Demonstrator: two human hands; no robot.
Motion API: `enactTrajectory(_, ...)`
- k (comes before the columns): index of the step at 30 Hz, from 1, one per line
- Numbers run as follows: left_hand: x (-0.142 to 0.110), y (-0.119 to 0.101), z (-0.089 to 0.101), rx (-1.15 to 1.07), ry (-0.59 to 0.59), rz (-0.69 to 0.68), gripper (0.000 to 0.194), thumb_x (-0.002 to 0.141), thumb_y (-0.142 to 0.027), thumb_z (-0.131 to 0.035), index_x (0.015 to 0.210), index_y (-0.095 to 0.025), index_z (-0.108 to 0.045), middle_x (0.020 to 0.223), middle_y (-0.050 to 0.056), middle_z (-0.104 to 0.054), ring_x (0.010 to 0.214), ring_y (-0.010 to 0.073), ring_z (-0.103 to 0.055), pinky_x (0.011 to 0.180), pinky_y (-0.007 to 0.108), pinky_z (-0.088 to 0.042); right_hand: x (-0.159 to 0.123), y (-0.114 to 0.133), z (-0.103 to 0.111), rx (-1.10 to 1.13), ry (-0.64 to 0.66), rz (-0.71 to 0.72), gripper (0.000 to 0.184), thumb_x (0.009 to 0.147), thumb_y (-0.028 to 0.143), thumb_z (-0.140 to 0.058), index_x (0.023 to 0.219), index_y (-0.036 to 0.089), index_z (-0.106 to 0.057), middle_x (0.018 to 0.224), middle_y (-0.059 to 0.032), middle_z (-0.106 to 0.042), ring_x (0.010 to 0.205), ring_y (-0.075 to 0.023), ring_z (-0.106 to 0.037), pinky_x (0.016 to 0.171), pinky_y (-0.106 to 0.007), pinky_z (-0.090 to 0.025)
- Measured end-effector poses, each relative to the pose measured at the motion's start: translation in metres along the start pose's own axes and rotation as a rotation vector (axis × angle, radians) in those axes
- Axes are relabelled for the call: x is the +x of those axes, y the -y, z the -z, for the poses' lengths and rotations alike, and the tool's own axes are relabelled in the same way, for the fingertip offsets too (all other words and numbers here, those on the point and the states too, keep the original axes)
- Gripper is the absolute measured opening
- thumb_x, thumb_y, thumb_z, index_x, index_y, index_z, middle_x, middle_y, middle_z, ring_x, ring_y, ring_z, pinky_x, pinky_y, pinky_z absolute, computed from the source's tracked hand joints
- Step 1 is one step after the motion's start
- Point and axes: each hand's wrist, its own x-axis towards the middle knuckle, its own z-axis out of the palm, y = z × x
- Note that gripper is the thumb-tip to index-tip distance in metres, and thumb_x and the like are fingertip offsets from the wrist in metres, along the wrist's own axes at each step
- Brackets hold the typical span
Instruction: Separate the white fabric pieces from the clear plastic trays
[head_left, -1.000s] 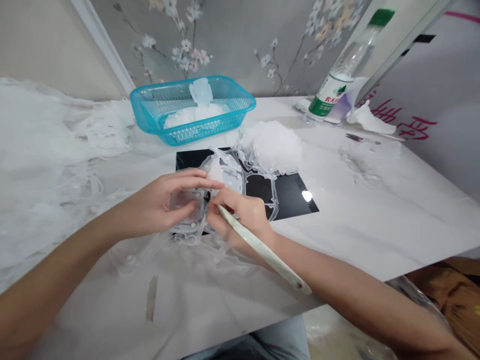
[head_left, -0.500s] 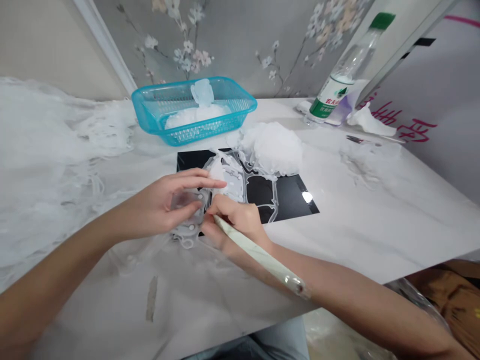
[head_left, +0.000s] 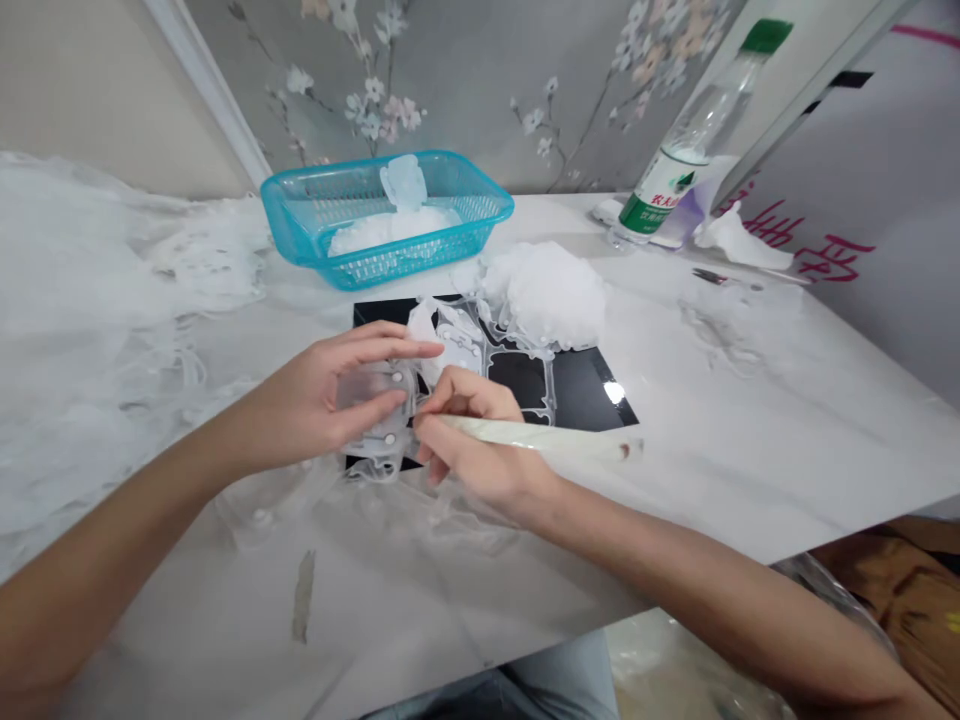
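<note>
The translucent sheet [head_left: 390,440] lies at the left hand [head_left: 322,400], whose thumb and fingers are spread over it. The right hand [head_left: 480,440], just beside, pinches the pale tool [head_left: 555,437], its butt pointing right. Beneath both hands is the black panel [head_left: 592,390], its right corner beyond the right hand. Past the fingers, the white pile [head_left: 555,295] overlaps the panel's far edge; the blue basket [head_left: 412,265] stands farther off. Tabletop [head_left: 787,430] stretches rightward from the right hand to its slanting near edge.

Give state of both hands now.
Left hand: open, fingers spread over the clear sheet.
Right hand: closed on the pale handle.
</note>
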Motion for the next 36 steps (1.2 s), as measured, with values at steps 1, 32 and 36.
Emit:
enactTrajectory(1, 0.0, 0.001, 0.002, 0.004, -0.01, -0.002, 0.041, 0.083, -0.027, -0.055, 0.124, -0.027, -0.053, 0.122, 0.004, -0.056, 0.117, 0.0213, -0.047, 0.097, 0.032, -0.042, 0.001, 0.003, 0.002, 0.002, -0.031, 0.001, 0.013, 0.064, 0.017, -0.055, 0.063, 0.019, -0.043, 0.048, 0.0078, -0.052, 0.035, -0.0072, -0.047, 0.035, -0.017, -0.04)
enactTrajectory(32, -0.002, -0.011, 0.017, -0.381, 0.024, 0.441, 0.042, 0.078, -0.031, -0.061, 0.118, -0.021, -0.05, 0.075, -0.001, -0.066, 0.066, 0.0128, -0.06, 0.053, 0.018, -0.045, 0.018, 0.008, 0.024, -0.577, -0.046, 0.545, 0.025, 0.074, 0.015, -0.054, 0.067, 0.021, -0.031, 0.066, 0.0047, -0.045, 0.058, -0.0079, -0.039, 0.058, -0.021, -0.035)
enactTrajectory(36, 0.0, -0.008, 0.011, -0.456, 0.064, 0.464, 0.039, 0.083, -0.034, -0.054, 0.119, -0.022, -0.044, 0.076, -0.001, -0.061, 0.065, 0.0125, -0.059, 0.051, 0.019, -0.044, 0.018, 0.01, 0.024, -0.522, -0.014, 0.42, 0.025, 0.069, 0.014, -0.055, 0.064, 0.02, -0.032, 0.057, 0.0077, -0.038, 0.05, -0.0061, -0.029, 0.049, -0.019, -0.029)
